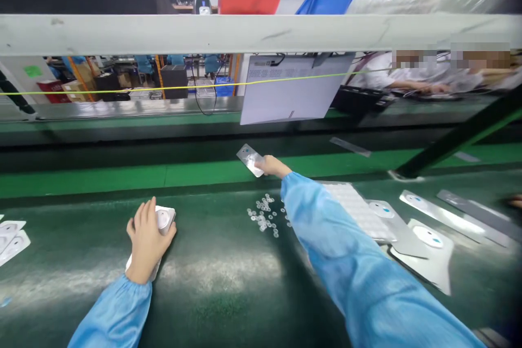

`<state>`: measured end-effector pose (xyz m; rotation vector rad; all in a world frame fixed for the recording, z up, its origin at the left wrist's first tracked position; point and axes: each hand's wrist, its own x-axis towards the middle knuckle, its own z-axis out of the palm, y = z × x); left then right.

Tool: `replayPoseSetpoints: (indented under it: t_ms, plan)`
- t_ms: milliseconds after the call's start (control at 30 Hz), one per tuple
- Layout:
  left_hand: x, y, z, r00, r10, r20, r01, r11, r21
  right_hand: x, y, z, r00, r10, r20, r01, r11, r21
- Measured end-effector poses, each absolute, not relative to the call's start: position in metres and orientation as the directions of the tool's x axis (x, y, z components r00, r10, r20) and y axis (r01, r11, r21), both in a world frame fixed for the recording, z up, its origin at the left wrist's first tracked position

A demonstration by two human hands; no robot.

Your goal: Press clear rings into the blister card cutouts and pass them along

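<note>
My right hand [272, 166] reaches forward with its fingers closed on the near end of a thin silvery rectangular plate [247, 156] that has small dark dots at its far end. The plate is over the bright green strip. My left hand [149, 236] lies over a white rectangular panel [163, 218] with a round ring on it, thumb and fingers bent around its edges. The hand covers most of this panel, so I cannot tell whether it is one piece or a stack. Between my hands, small clear round discs [263, 216] lie scattered on the dark green table [212, 261].
White panels [12, 242] lie at the far left. A pale tray [346, 201], metal plates [432, 244] and long strips [440, 215] lie right. A dark post [457, 130] slants up at right. A shelf beam [204, 32] crosses above, with a person [424, 79] beyond.
</note>
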<state>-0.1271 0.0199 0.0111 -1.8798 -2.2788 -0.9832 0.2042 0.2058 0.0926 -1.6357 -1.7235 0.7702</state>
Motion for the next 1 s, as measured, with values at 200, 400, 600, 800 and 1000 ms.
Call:
replayPoseSetpoints:
  t_ms: [200,400,600,800,1000]
  plan:
    - [-0.068,0.013,0.016,-0.244,0.968,0.055,-0.097,-0.081,0.992,0.171,0.091,0.047,-0.359,0.926,-0.113,0.471,0.075,-0.879]
    - [-0.016,0.013,0.012,0.137,0.958,-0.252,-0.575,0.284,0.767,0.168,-0.026,0.009,-0.563,0.820,-0.108,0.369,0.133,-0.920]
    - [-0.016,0.003,-0.003,0.221,0.933,-0.283,-0.370,0.349,0.861,0.177,-0.010,0.019,-0.278,0.925,0.260,0.479,0.368,-0.797]
    - [-0.017,0.004,-0.007,0.177,0.957,-0.231,-0.136,0.256,0.957,0.162,-0.009,0.008,-0.424,0.777,0.465,0.566,0.629,-0.533]
    - [-0.023,0.003,-0.010,0.237,0.946,-0.223,-0.192,0.271,0.943,0.161,-0.008,-0.003,-0.470,0.713,0.520,0.659,0.676,-0.331]
